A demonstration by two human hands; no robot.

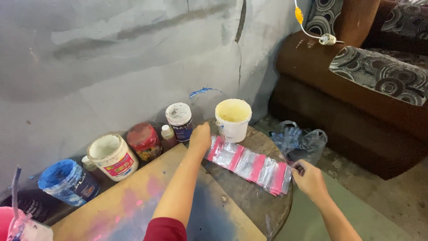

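A row of clear plastic packets with pink strips [249, 164] lies across a round dark table [249, 205]. My left hand [200, 136] rests with fingers curled on the row's far left end, near the open yellow paint tub [232, 118]. At the row's right end, my right hand [308, 178] pinches the edge of the last packet at the table's rim.
Paint tubs line the grey wall: a blue one [67, 180], a white one [112, 156], a red jar [143, 140], a small bottle [168, 136] and a white-lidded tub [179, 119]. A stained wooden board [133, 196] lies on the left. A crumpled plastic bag [299, 142] and a brown sofa [356, 98] are on the right.
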